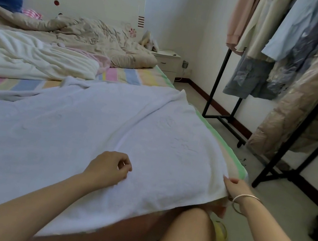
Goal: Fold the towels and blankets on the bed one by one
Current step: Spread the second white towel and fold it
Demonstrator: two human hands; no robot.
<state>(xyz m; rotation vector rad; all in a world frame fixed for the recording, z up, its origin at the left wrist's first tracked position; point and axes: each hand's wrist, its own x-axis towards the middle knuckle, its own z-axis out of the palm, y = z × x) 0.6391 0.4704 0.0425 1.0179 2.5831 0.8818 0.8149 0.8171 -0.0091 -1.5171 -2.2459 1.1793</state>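
Bed (132,76): striped sheet under everything we list.
White towel (88,129): spread from our right hand's (234,187) pinch.
Cream blanket (27,56): beyond it, leftward.
Beige quilt (96,39): farthest off.

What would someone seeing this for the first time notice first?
The big white towel spread across the near end of the bed stands out first, with the right hand gripping its corner at the bed's edge and the left hand resting on it, fingers curled. Behind it lie a rumpled cream blanket and a beige quilt; a clothes rack fills the right side.
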